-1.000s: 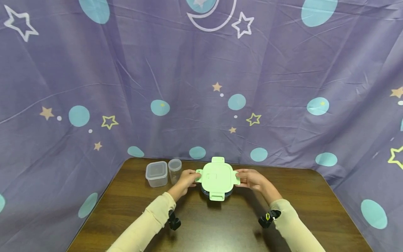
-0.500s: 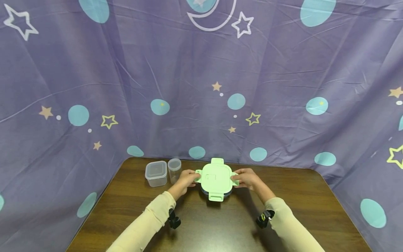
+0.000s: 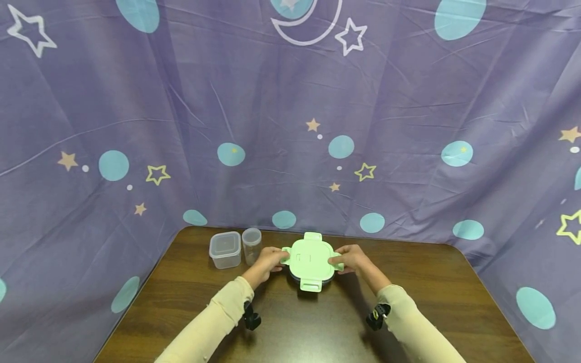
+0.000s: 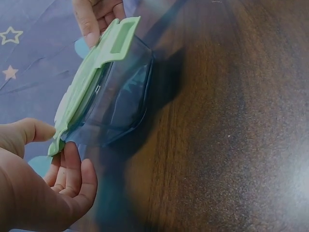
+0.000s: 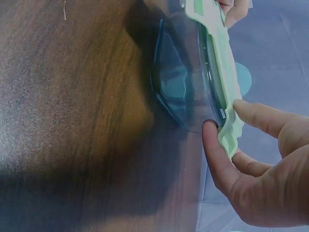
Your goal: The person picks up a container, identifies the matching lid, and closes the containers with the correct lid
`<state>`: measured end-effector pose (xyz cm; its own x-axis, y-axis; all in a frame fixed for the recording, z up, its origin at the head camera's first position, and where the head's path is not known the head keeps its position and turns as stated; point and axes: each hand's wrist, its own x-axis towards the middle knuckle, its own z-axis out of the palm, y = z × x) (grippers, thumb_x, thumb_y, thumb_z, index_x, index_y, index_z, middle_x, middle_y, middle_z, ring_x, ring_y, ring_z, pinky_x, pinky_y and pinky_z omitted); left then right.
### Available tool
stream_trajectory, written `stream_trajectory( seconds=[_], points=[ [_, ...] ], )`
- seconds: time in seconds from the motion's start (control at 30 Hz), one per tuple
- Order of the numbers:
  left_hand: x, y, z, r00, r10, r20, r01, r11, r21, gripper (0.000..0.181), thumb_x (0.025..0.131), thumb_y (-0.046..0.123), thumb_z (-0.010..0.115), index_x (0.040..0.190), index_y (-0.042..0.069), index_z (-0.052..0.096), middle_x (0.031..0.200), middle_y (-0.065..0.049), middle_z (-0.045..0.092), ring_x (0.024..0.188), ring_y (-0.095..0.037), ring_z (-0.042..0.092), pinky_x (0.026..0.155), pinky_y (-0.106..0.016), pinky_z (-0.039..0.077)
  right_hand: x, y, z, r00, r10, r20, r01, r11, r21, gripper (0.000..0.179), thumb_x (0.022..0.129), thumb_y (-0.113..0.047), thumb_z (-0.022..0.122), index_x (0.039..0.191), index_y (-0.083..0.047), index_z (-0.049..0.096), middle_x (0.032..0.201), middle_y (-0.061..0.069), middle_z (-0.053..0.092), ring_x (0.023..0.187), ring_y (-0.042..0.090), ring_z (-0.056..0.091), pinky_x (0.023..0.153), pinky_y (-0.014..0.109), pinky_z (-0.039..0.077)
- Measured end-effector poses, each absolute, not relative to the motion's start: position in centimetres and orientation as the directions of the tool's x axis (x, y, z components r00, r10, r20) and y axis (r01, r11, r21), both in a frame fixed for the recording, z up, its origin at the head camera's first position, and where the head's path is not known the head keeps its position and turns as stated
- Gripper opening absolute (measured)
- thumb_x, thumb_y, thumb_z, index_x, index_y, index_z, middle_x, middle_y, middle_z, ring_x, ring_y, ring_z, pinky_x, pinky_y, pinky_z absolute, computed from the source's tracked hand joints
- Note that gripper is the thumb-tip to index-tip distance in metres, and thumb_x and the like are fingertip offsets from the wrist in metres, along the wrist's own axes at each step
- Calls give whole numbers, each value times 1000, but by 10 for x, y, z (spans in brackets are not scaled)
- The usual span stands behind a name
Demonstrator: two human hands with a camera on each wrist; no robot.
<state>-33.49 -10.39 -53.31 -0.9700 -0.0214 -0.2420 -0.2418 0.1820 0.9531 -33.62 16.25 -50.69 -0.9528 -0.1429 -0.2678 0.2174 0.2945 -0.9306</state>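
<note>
A square light-green lid (image 3: 311,259) with a flap on each side lies over a clear bluish glass container (image 4: 126,92) on the table. At the lid's left flap, my left hand (image 3: 270,260) pinches it, thumb above and fingers beneath, as the left wrist view shows. On the opposite side my right hand (image 3: 355,260) pinches the right flap. In the right wrist view that thumb (image 5: 260,118) presses the lid's top while fingers (image 5: 219,159) reach under the flap. The near flap (image 3: 310,286) sticks outward, unfastened.
A square clear plastic box (image 3: 225,250) with a lid stands left of my left hand. Beside it is a clear lidded cylindrical jar (image 3: 251,246), close to that hand. Behind the wooden table (image 3: 436,297) hangs a purple curtain (image 3: 399,191).
My right hand has shifted left, its thumb moving further onto the lid. The lid has tipped and settled slightly downward on its far and right sides. My left hand has hardly moved.
</note>
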Motion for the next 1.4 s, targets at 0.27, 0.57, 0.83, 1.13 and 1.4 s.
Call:
stream_trajectory(
  seconds=[0.27,0.57,0.83,1.13,1.4],
  points=[
    [-334,-105,-537,-961,19,-276,-268,179,947,20,86,16,73,98,2,67,80,0,67,71,-14,64,71,-31,60,-335,162,-511,-954,-124,-272,218,332,-918,40,86,-2,77,119,15,61,83,7,67,67,13,66,65,35,64],
    [-332,-102,-536,-955,64,-289,-275,164,947,26,86,15,76,105,2,62,89,-3,68,77,-16,67,84,-41,61,-336,161,-515,-961,-120,-249,190,370,-910,50,85,-6,79,126,14,57,108,22,68,72,16,66,70,43,64],
    [-333,-99,-541,-945,78,-317,-302,167,939,23,85,13,75,105,2,67,88,0,67,78,-16,63,80,-34,59,-338,161,-525,-938,-158,-310,257,284,-924,58,88,-6,76,135,15,50,91,9,66,69,14,65,60,32,63],
    [-338,-101,-539,-938,94,-333,-319,137,938,13,83,7,77,93,5,70,75,5,67,71,-9,63,87,-39,60,-342,161,-521,-936,-167,-309,264,247,-932,47,87,0,75,127,16,55,86,6,66,66,12,65,65,31,62],
    [-342,-101,-538,-937,102,-334,-321,127,938,11,83,4,79,81,8,69,70,7,64,66,-6,62,89,-38,60,-346,163,-518,-938,-164,-306,268,215,-939,45,85,6,73,125,19,55,84,5,67,67,10,66,70,33,64]
  ],
)
